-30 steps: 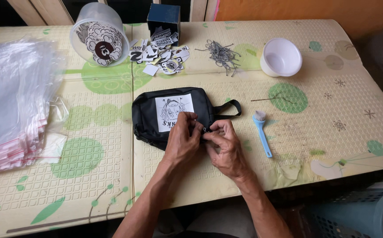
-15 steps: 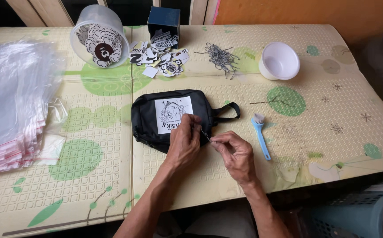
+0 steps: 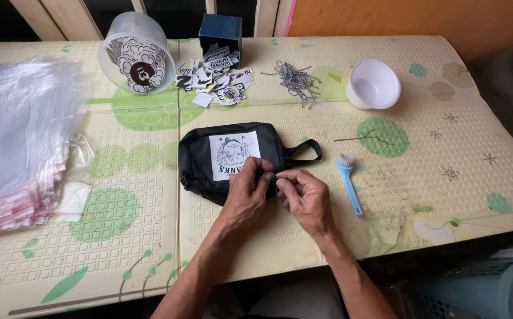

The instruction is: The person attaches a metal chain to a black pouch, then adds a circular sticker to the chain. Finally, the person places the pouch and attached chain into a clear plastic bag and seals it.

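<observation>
The left hand [image 3: 248,192] and right hand [image 3: 306,196] meet on the small black fabric pouch [image 3: 233,156]. Their fingertips pinch its near edge. A blue plastic brush [image 3: 348,181] lies just beside.

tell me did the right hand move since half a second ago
Yes. The right hand came back left to the pouch, meeting the left hand, away from the blue brush.

Stack of clear plastic bags [image 3: 14,142] far left. Tipped plastic tub [image 3: 133,52], dark blue box [image 3: 220,32], scattered paper cutouts [image 3: 215,80], wire pile [image 3: 295,78], white bowl [image 3: 374,84], blue brush [image 3: 348,183].
</observation>
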